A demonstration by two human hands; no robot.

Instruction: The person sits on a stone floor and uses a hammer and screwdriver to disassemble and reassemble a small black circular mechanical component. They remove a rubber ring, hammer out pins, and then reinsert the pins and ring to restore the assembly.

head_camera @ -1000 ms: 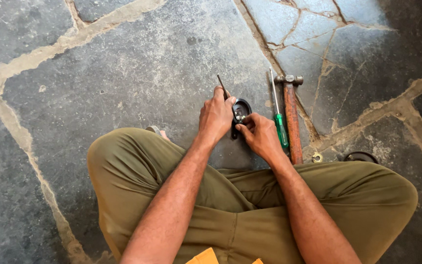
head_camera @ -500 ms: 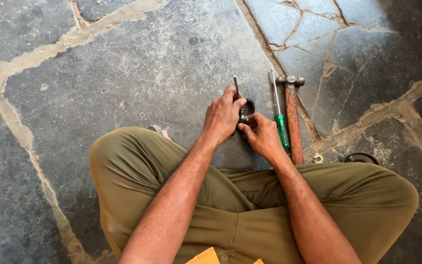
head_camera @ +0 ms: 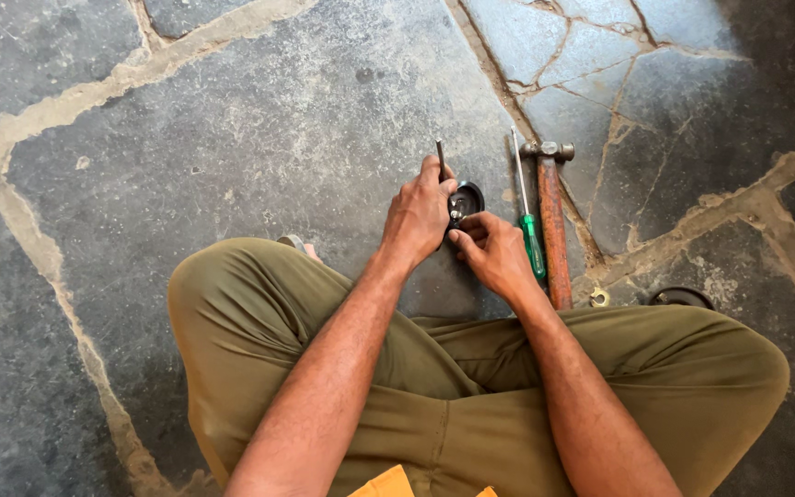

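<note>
Seated cross-legged on the stone floor (head_camera: pixel 232 120), I worked a small round black part (head_camera: pixel 467 198) that rested on the slab just beyond my knees; my left hand (head_camera: pixel 419 216) was closed over its left edge, fingers curled tight around a thin dark metal rod (head_camera: pixel 440 155) whose tip stood up past my knuckles; my right hand (head_camera: pixel 494 250) met the part from the near right, thumb and forefinger pinched together at its rim; what lay under them I could not tell. To the right, just beside the part, lay a green-handled screwdriver (head_camera: pixel 528 230), and touching or nearly touching it a hammer (head_camera: pixel 552 216) with a wooden shaft, head pointing far; a small brass-coloured ring (head_camera: pixel 599 297) sat near the hammer's near end. In my judgement the step asked for a steady hold: the left hand bracing part and rod against the floor; the right hand making only small, controlled motions; both wrists kept low.
</note>
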